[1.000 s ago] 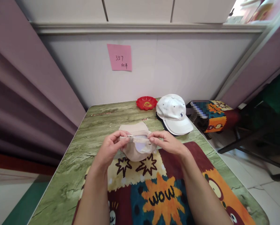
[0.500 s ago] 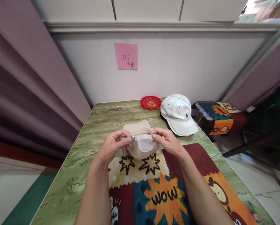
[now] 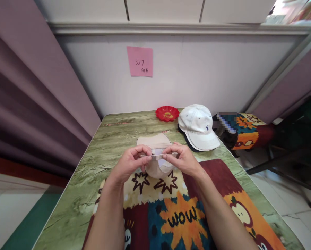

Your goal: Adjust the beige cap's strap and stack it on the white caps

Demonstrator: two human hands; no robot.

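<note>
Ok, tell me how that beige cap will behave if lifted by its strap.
The beige cap probably hangs floppy: its crown sags between the left hand and right hand. Likely light, since fingertips alone pinch its strap. The brim looks stiffer, so it may tip forward.

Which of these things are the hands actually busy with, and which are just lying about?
In hand: beige cap, its back strap pinched between left hand and right hand.
Lying about: white cap, red dish, pink note, patterned cloth, table.
</note>
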